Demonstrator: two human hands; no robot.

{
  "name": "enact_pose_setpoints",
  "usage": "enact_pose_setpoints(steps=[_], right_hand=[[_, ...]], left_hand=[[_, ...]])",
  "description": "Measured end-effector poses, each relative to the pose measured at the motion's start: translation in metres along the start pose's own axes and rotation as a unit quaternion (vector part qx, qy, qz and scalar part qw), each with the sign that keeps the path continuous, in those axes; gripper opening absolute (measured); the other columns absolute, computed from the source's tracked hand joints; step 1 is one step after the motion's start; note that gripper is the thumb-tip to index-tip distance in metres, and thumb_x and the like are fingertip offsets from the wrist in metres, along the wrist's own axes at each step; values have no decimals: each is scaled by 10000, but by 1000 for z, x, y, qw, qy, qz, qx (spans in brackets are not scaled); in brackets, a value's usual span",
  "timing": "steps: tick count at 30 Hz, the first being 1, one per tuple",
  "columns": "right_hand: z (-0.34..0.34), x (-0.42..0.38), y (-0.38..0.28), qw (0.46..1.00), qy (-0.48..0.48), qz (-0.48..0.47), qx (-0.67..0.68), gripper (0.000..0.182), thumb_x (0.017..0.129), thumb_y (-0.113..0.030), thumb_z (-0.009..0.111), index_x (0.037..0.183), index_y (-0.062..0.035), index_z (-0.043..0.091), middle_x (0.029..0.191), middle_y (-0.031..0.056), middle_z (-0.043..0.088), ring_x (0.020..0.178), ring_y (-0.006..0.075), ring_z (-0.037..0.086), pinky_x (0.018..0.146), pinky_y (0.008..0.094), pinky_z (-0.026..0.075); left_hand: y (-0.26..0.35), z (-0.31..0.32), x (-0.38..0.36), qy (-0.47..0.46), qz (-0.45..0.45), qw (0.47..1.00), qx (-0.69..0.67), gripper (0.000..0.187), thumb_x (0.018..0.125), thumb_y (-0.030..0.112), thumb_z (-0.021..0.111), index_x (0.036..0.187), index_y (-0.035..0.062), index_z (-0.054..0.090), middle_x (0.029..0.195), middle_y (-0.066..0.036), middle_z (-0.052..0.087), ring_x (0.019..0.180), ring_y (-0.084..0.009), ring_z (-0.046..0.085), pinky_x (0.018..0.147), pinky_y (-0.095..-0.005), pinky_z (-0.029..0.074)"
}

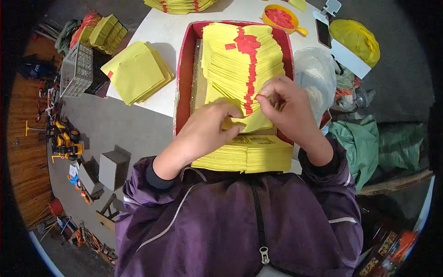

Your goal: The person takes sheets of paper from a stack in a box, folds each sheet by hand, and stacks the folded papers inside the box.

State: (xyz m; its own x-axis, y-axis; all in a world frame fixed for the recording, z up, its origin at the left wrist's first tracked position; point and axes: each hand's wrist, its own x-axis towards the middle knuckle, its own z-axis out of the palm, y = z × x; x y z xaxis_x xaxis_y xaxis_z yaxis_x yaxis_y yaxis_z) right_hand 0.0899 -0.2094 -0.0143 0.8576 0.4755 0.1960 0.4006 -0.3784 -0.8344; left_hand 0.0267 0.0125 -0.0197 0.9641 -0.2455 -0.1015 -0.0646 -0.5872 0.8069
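Observation:
A red box (pixel 185 78) holds a long row of overlapping yellow paper sheets (pixel 226 60), with small red paper slips (pixel 252 76) running down them in a line. My right hand (pixel 293 104) is at the near right end of this row, its thumb and forefinger pinched on a small red slip (pixel 260 96). My left hand (pixel 203 122) is over the nearest yellow sheets, thumb and forefinger curved but apart, with nothing visible between them. Just in front of my body, a thick stack of yellow paper (pixel 240 157) lies across the box's near end.
On the white table (pixel 159 23), a loose yellow paper stack (pixel 138 74) lies left of the box. An orange bowl of red slips (pixel 279 18) and a phone (pixel 323 33) are at the back right. A clear plastic bag (pixel 316 76) bulges beside the box's right side.

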Motion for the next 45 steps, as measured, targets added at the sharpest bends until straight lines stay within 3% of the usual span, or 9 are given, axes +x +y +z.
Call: enact_pose_setpoints(steps=[2,7,12,17,23,27,33,38,45], right_hand=[[-2,-4,0,999,-18,22,23,104,913,21,659,985,-52,646,908,2,616,659,82,492,600,230,397],[-10,-11,-14,972,-107,172,121,59,958,-21,609,994,-44,650,835,-11,606,632,64,473,586,213,371],[-11,-11,-20,965,-170,187,63,77,967,-58,583,999,-44,652,740,-11,588,616,75,471,580,216,370],[-1,-13,-12,979,-181,92,-10,87,946,-75,582,986,-50,655,658,-5,558,611,99,468,570,234,375],[1,-14,-12,974,-199,106,-32,141,900,-37,607,1034,-69,635,741,7,594,616,125,494,568,264,398],[8,-20,-15,996,-84,19,-37,219,876,-2,627,1076,-84,595,843,8,619,619,125,522,576,275,417],[14,-28,-7,990,-111,38,-73,297,855,25,654,1105,-97,551,929,10,623,620,111,541,574,270,423],[13,-27,-12,989,-88,121,-13,298,854,24,663,1099,-94,541,929,12,626,615,105,538,569,264,420],[17,-31,-13,993,-83,82,-30,328,848,27,665,1125,-93,537,951,12,631,634,115,558,575,265,427]], left_hand=[[-3,6,2,-42,-9,999,-16,202,880,39,761,1067,-36,743,919,-101,735,684,-172,600,627,-288,488],[-6,11,4,-50,-38,994,-92,188,878,41,765,1045,-41,744,896,-111,740,680,-187,606,630,-294,496],[-7,16,3,-46,-23,996,-68,176,876,39,762,1032,-42,748,876,-114,742,676,-190,610,629,-300,501],[-2,15,0,-43,1,997,-67,148,878,29,736,1005,-46,749,880,-117,745,678,-193,612,629,-304,502],[0,16,-1,-47,9,997,-63,131,876,19,711,985,-45,745,876,-110,742,682,-192,613,630,-300,501],[2,12,0,-63,-39,996,-45,122,877,15,690,974,-39,742,855,-102,728,669,-190,608,615,-301,488],[2,15,-3,-28,-2,999,-39,128,880,-5,676,1003,-19,711,824,-84,706,639,-175,585,593,-306,470],[16,9,-7,19,-55,988,-143,149,883,-33,655,1024,9,665,789,-68,683,627,-173,570,585,-311,460],[10,13,-6,28,48,997,-57,184,874,-53,658,1041,22,636,845,-76,674,661,-191,574,610,-313,464]])
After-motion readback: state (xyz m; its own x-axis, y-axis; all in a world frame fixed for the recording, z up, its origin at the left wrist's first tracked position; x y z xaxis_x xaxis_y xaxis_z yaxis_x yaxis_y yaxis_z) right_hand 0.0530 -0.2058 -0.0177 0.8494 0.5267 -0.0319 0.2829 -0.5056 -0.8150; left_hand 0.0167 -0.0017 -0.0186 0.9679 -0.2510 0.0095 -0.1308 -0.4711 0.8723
